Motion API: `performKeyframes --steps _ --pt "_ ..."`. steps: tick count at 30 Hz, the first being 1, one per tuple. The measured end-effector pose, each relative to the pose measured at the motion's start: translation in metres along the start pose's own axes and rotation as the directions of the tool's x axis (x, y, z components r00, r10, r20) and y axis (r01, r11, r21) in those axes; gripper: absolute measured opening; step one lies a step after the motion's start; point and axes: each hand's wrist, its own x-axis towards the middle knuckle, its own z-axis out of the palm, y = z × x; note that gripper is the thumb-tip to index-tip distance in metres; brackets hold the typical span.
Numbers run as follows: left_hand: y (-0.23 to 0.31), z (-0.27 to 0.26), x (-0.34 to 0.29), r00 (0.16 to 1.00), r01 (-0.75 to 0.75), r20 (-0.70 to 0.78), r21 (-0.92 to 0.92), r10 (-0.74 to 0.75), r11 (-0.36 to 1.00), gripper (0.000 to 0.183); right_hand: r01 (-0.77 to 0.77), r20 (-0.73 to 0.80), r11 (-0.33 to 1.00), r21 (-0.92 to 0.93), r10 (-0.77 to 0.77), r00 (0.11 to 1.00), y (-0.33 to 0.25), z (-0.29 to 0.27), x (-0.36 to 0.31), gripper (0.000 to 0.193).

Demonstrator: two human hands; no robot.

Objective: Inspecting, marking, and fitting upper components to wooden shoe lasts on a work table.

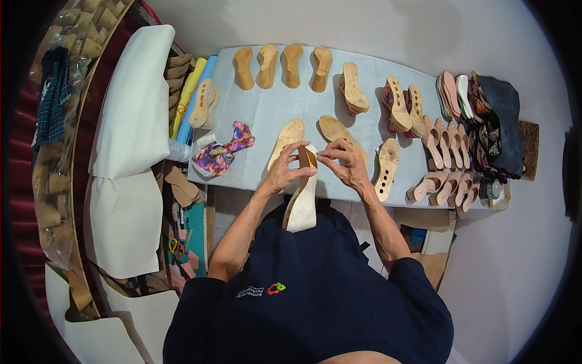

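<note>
Against my lap, a wooden shoe sole (304, 209) with a white covering along its face stands on end, its tip pointing up. My left hand (282, 173) grips it near the upper end, thumb and fingers on either side. At that same end, my right hand (347, 162) pinches the white edge between thumb and fingertips. Just beyond my hands on the table lie a pale sole (287, 138) and a browner sole (335, 129). To the right rests a wooden sole with a row of holes (387, 167).
Several wooden shoe forms (268, 67) line the far edge of the pale-covered table (236, 115). Floral fabric (222, 153) lies at left. Heeled sandals (431, 182) crowd the right end. White sheets (136, 97) hang over a shelf at left, near scissors (177, 247).
</note>
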Motion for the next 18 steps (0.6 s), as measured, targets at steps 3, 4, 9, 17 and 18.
performKeyframes --steps 3,4,9,17,18 --pt "-0.005 -0.001 0.0 1.0 -0.026 0.006 0.034 0.026 0.999 0.078 -0.108 0.041 0.992 0.064 0.106 0.994 -0.008 0.004 -0.008 0.016" --pt "-0.006 -0.001 -0.001 0.999 -0.035 0.005 0.03 0.035 0.999 0.076 -0.109 0.043 0.992 0.064 0.106 0.993 -0.009 0.006 -0.009 0.016" --pt "-0.009 -0.003 -0.001 0.998 -0.064 0.014 0.04 0.063 0.997 0.077 -0.118 0.039 0.992 0.048 0.117 0.992 -0.009 0.013 -0.017 0.016" --pt "-0.015 -0.011 -0.001 0.995 -0.028 0.094 -0.082 0.035 0.996 0.059 -0.104 0.037 0.993 0.051 0.102 0.994 -0.001 0.02 -0.024 0.017" --pt "-0.013 -0.01 -0.002 0.995 0.05 0.088 -0.135 -0.038 0.99 0.056 -0.098 0.034 0.994 0.041 0.097 0.995 -0.001 0.019 -0.024 0.017"
